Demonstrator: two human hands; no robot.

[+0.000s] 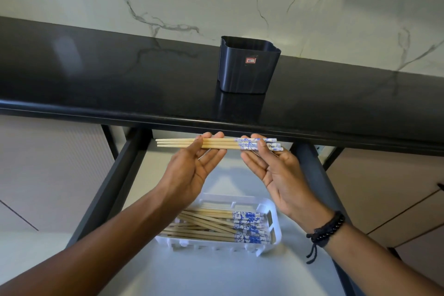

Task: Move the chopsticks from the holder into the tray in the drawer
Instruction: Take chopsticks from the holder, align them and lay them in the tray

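Note:
Both hands hold a small bundle of wooden chopsticks (221, 144) with blue-and-white patterned ends, level, above the open drawer. My left hand (192, 170) pinches the plain wooden part. My right hand (271, 166) grips the patterned ends. Below them a white slotted tray (274, 228) lies in the drawer and holds several more chopsticks (216, 226), patterned ends to the right. The dark blue holder (247, 65) stands on the black countertop behind the hands; no chopsticks show above its rim.
The black countertop (96, 84) juts out over the back of the drawer. The drawer (113, 175) has dark side walls and a pale floor. A marble wall rises behind the counter. Pale cabinet fronts flank the drawer.

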